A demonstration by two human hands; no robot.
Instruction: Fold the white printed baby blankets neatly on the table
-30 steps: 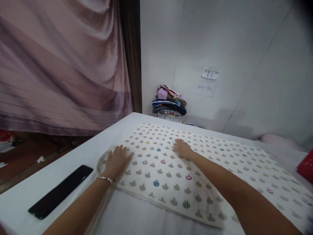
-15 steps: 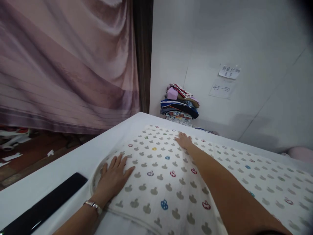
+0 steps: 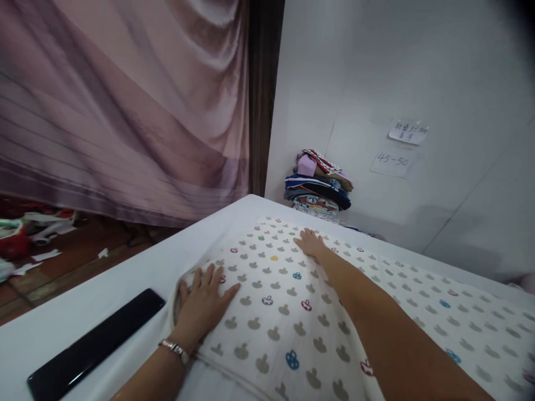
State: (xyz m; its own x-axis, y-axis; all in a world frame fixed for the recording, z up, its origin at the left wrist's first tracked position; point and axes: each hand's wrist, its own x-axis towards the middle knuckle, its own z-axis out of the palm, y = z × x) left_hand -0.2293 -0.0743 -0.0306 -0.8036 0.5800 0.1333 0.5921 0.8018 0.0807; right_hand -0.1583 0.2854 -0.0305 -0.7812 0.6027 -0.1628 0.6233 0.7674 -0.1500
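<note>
A white cloth (image 3: pixel 259 312) printed with grey mushroom-like shapes and a few coloured ones lies spread over a white table and runs off to the right. My left hand (image 3: pixel 204 303), with a silver bracelet at the wrist, rests on the cloth's left edge, fingers spread. That edge is curved and slightly raised beside the hand. Farther back, my right hand (image 3: pixel 310 243) lies palm down on the cloth, its arm reaching across the fabric. Both hands press on the cloth without gripping it.
On the white table (image 3: pixel 137 273), a long glossy black object (image 3: pixel 98 345) lies left of the cloth. A stack of folded fabrics (image 3: pixel 320 184) stands behind the far edge by the wall. A pink curtain (image 3: pixel 125 111) hangs at the left. Paper signs (image 3: pixel 393 161) are on the wall.
The whole view has shifted, so things appear slightly farther right. My right hand has slid a little leftward over the cloth; my left hand stays at the cloth's edge.
</note>
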